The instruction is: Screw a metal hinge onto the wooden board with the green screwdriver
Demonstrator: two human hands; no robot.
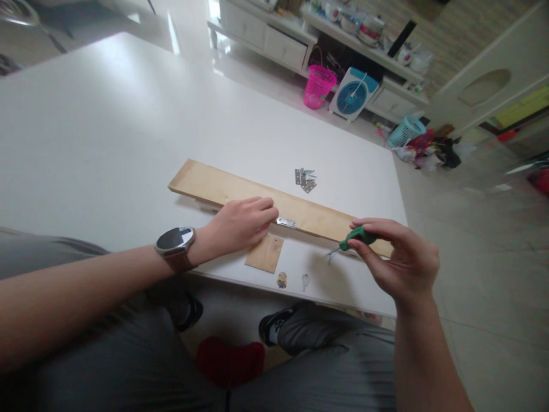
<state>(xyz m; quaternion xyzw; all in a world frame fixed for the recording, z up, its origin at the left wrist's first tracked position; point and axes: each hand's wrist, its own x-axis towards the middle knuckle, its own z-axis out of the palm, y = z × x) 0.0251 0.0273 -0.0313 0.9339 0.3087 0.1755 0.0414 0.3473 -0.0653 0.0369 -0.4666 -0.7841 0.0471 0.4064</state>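
A long pale wooden board [240, 187] lies slantwise across the white table. My left hand [249, 223], wearing a wristwatch, is closed on the board's near edge with curled fingers. Just right of its fingertips, a silver metal hinge [286, 222] sits along that edge. Partly under the hand is a small wooden piece [265, 254]. My right hand [401, 252] grips a green-handled screwdriver [359, 236] above the board's right part. The screwdriver points down and left, with something small and metallic, too blurred to name, at its tip.
Beyond the board lies a little pile of hinges and screws [305, 179]. A yellow cartoon sticker [282, 280] and a small pale item [305, 281] lie near the front edge of the table [107, 126]. A pink basket [319, 86] and blue fan [352, 96] stand on the floor.
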